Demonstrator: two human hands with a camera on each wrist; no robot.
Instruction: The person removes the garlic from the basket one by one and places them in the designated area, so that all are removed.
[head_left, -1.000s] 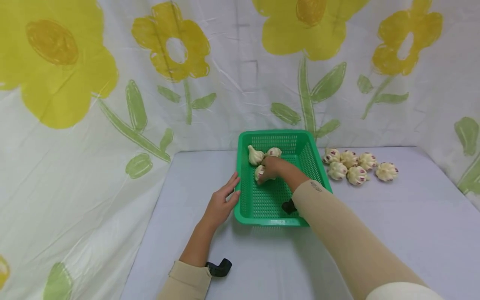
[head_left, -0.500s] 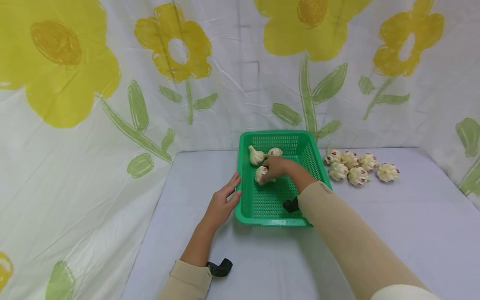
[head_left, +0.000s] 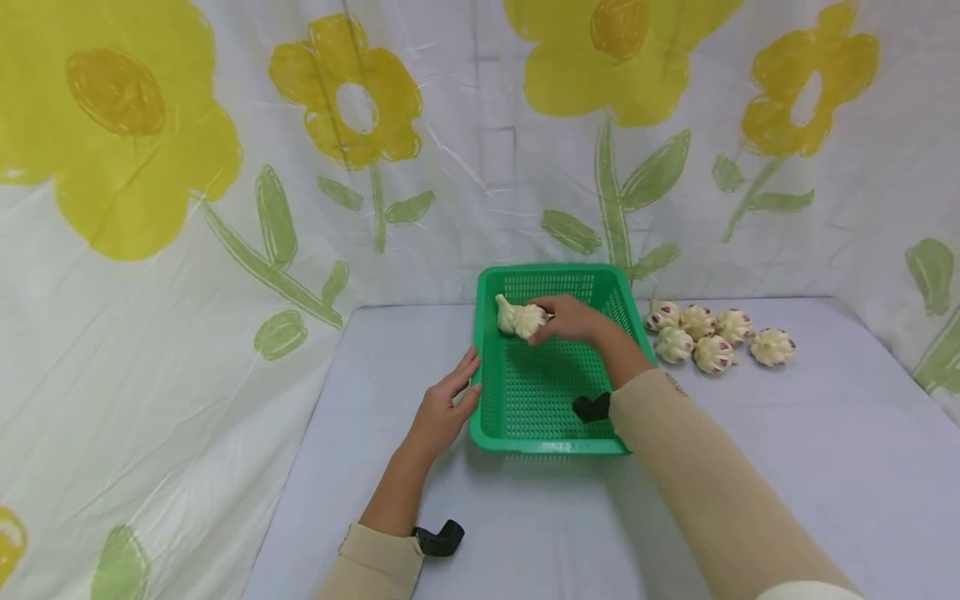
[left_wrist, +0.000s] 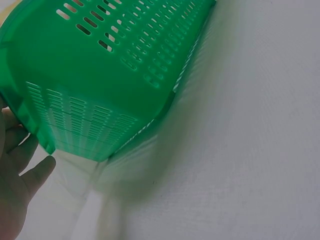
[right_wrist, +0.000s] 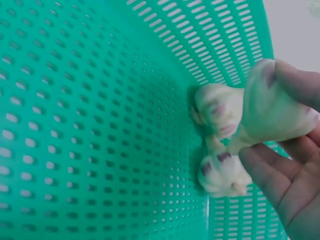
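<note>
My right hand [head_left: 568, 320] pinches a white garlic bulb [right_wrist: 272, 110] with purple patches between thumb and fingers, raised off the floor of the green plastic basket [head_left: 551, 447]. Two more bulbs lie at the basket's far end in the right wrist view: one garlic bulb [right_wrist: 216, 106] beside the held one, another garlic bulb [right_wrist: 224, 176] lower down. From the head, the held bulb overlaps the left one, and my hand hides the other. Fingers extended, my left hand [head_left: 441, 410] touches the basket's left rim [left_wrist: 30, 120].
Right of the basket, several garlic bulbs [head_left: 712, 353] sit clustered on the white tablecloth [head_left: 810, 467], with a single bulb [head_left: 772, 347] slightly apart. Behind the table hangs a white curtain [head_left: 465, 208] with yellow flowers.
My right hand has gripped the nearer bulb in the basket, lifted it from the floor and moved it toward the far end. My left hand stays at the rim.
</note>
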